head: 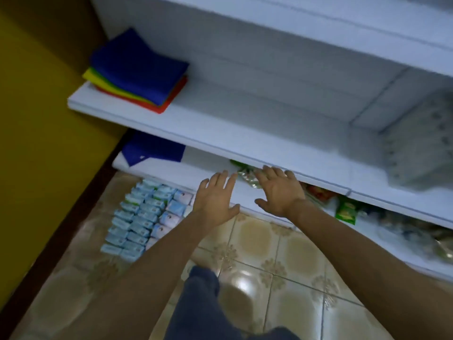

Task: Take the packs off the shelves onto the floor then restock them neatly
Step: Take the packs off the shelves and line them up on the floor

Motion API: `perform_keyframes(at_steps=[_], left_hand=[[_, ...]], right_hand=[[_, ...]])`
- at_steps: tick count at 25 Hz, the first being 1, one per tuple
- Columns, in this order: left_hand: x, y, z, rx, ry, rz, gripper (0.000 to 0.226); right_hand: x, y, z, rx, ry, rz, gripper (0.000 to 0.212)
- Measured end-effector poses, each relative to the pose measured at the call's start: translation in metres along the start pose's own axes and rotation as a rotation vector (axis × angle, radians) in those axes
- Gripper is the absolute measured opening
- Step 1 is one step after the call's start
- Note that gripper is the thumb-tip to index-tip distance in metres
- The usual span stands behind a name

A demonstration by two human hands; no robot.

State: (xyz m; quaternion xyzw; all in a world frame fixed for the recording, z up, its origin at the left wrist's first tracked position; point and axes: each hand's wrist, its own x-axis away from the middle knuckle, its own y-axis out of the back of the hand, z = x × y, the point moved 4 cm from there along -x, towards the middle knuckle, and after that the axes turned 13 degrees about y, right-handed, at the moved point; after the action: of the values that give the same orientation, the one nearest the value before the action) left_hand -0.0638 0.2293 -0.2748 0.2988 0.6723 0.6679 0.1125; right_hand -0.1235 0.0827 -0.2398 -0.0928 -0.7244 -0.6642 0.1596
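Far left, on the floor (257, 241), light-blue packs (144, 217) lie in tidy rows just beside the base of the unit. Above them, the middle shelf (196, 136) carries only a stack of folded cloths (137, 69) at its left end. The stretch to their right is bare as far as a blurred white object (421, 143) at the far right.

The lower shelf (176, 169) holds a blue cloth (152, 150) at its left end, then bare board.

The left hand (215, 197) is over the near edge of the lower shelf, fingers spread, grip released and holding nothing. A green pack (245, 173) lies on that shelf between the two hands. The right hand (279, 192) reaches under the middle shelf's lip, grip likewise released. Whether it touches the green pack cannot be told.

To the right, red and green packs (345, 209) crowd the lower shelf, with further blurred goods beyond them.

Assessment: unloading appears partly done. One batch is on the floor, the right-hand stock is yet to come off, and no restocking is evident.
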Motion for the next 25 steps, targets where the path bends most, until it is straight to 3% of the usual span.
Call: perform_keyframes(at_steps=[12, 18, 25], left_hand=[[0.149, 0.117, -0.348, 0.06, -0.479, -0.339, 0.084], [0.143, 0.165, -0.442, 0.13, -0.613, -0.402, 0.084], [0.048, 0.23, -0.564, 0.332, -0.711, -0.495, 0.076]], right_hand=[[0.385, 0.006, -0.127, 0.012, -0.492, -0.285, 0.07], [0.447, 0.031, -0.192, 0.027, -0.583, -0.404, 0.068], [0.456, 0.092, -0.321, 0.211, -0.613, -0.519, 0.06]])
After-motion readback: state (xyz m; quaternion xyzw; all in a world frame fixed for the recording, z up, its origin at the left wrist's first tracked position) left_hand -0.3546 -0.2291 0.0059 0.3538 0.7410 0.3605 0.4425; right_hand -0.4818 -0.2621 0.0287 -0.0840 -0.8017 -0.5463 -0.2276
